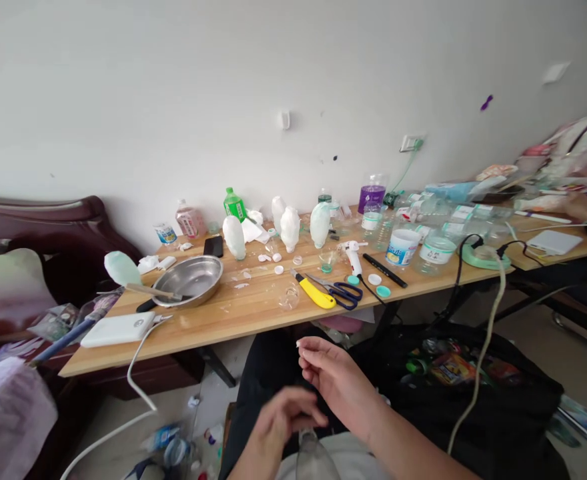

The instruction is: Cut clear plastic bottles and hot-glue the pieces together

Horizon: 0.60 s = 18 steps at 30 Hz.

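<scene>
Low over my lap, my left hand (288, 413) is curled and slightly blurred, its fingers closed at the neck of a clear plastic bottle (316, 460). The bottle's lower part runs out of the frame. My right hand (341, 380) is beside it, thumb and fingers pinched together; a tiny pale bit shows at the fingertips, too small to name. On the table in front lie a yellow utility knife (316, 292), dark-blue-handled scissors (346, 295) and a white glue gun (353, 257). Several white-wrapped bottle shapes (289, 229) stand behind them.
A metal bowl (193, 277) with a brush across it and a white power bank (118, 329) sit at the left. Clear bottles (436, 253) crowd the right, near a power strip (483, 257) with hanging cords. A black bag of scraps (453, 380) is below.
</scene>
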Motion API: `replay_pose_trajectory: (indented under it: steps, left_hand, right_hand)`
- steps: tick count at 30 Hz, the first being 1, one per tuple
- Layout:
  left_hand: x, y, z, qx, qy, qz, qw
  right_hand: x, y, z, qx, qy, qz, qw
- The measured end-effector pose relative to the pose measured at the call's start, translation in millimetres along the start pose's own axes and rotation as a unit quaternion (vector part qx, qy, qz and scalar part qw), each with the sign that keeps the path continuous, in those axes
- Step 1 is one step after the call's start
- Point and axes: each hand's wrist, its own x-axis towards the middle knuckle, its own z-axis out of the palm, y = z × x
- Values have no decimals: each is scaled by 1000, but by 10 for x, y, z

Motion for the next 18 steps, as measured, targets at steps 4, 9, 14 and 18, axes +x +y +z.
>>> replay_pose_trajectory:
  steps: [4,9,14,18]
  left_hand:
    - [45,42,39,3,212,7,977]
    - [-110,48,-21,274,314,184,890]
    - [-218,85,-108,426,241,291,822]
    - [-202,42,-131,409,234,269,840]
  right_hand:
    - [-202,360,3,7,3,27,1000]
    - [-337,520,4,15,43,54,998]
    - [-340,507,-2,2,43,73,996]
    - [-322,518,-13,-8,43,77,996]
